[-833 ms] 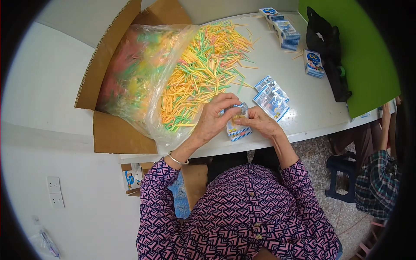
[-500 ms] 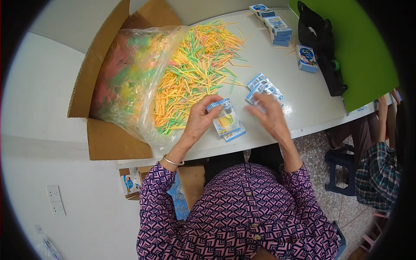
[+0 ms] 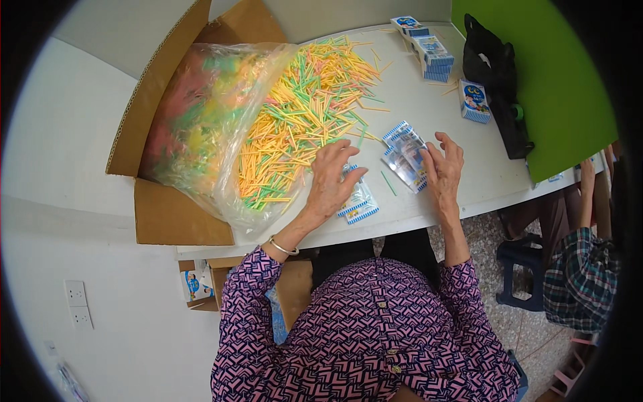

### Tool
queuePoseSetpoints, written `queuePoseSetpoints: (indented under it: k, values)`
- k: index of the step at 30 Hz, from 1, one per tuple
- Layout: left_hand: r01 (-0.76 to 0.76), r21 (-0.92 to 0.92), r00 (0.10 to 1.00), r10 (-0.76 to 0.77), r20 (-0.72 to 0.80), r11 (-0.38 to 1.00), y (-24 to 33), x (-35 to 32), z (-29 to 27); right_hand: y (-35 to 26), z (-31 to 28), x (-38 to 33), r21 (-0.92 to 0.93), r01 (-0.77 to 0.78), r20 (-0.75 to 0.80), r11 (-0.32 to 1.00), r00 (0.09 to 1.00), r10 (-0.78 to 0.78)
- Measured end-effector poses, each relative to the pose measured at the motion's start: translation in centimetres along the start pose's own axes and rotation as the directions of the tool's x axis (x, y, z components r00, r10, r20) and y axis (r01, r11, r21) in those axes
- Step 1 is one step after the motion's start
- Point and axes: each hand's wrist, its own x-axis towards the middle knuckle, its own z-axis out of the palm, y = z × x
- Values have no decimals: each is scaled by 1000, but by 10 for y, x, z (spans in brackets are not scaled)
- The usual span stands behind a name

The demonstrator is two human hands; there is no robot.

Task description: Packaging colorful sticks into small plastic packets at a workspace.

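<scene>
My left hand (image 3: 331, 179), fingers apart, hovers over small clear packets with blue-striped edges (image 3: 360, 209) near the table's front edge, partly covering them. To the right, several similar packets (image 3: 404, 159) overlap in a loose fan. My right hand (image 3: 445, 169) is at the right edge of that fan, its thumb against or just above a packet and its other fingers stretched out. A single green stick (image 3: 388, 183) lies between the two groups. Beyond my left hand spreads a heap of thin yellow, green and pink sticks (image 3: 301, 110).
A cardboard box (image 3: 181, 214) holds a clear plastic bag (image 3: 207, 114) spilling the sticks. Stacked blue-and-white packs (image 3: 435, 57), another pack (image 3: 474, 100) and a black tape dispenser (image 3: 499, 87) stand by a green panel (image 3: 556, 87). A co-worker's plaid sleeve (image 3: 579, 281) is at right.
My left hand has let go of the packet it pinched and opened out. My right hand has moved right, to the fanned packets. A green stick now shows between the groups.
</scene>
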Motion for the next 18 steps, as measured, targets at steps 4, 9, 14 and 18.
queuePoseSetpoints:
  k: [4,9,14,18]
  values:
    - [-51,-198,988,21,-151,979,25,17,5,-32,-18,9,214,50,30,976,998,-57]
    - [-4,-387,1000,-8,-29,922,32,20,-2,-54,-18,2,486,-131,305,864,952,-27]
    - [148,-402,986,-103,133,903,19,2,-19,-66,-16,13,627,-279,412,727,911,-6]
    - [261,-425,962,-197,189,867,16,-6,-31,-69,-7,18,559,-412,643,719,763,-63]
